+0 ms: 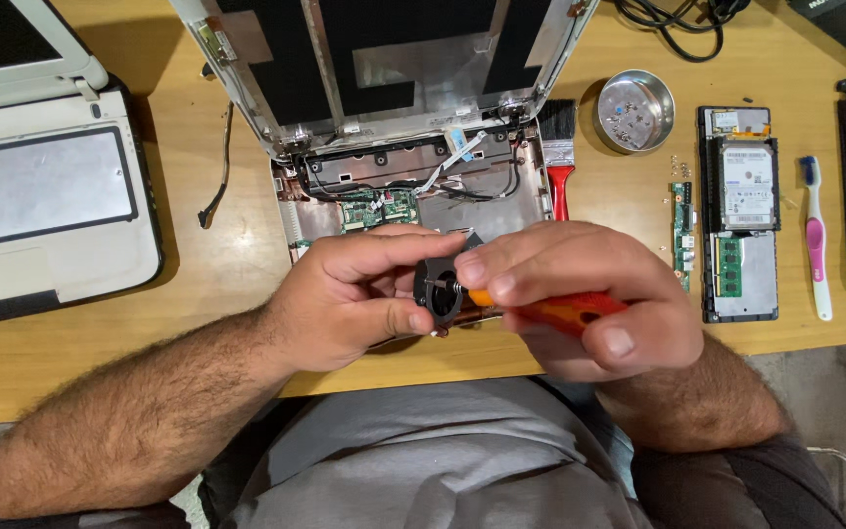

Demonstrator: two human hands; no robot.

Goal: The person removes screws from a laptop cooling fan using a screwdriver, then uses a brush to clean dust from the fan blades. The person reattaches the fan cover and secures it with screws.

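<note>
My left hand (pixel 350 299) pinches a small black round fan part (pixel 440 289) between thumb and fingers, just above the near edge of an opened laptop (pixel 413 186). My right hand (pixel 580 294) grips a screwdriver with an orange and red handle (pixel 565 312), its tip pressed into the middle of the fan part. The laptop's lid is tilted back and its base lies bare, with a green circuit board (pixel 379 209) and black cables showing. Both hands hide the laptop's front part.
Another grey laptop (pixel 46 186) lies at the left. Right of the open laptop are a brush with a red handle (pixel 558 147), a metal bowl of screws (pixel 634 110), a hard drive tray (pixel 742 211), a pink toothbrush (pixel 816 245) and black cables (pixel 682 24).
</note>
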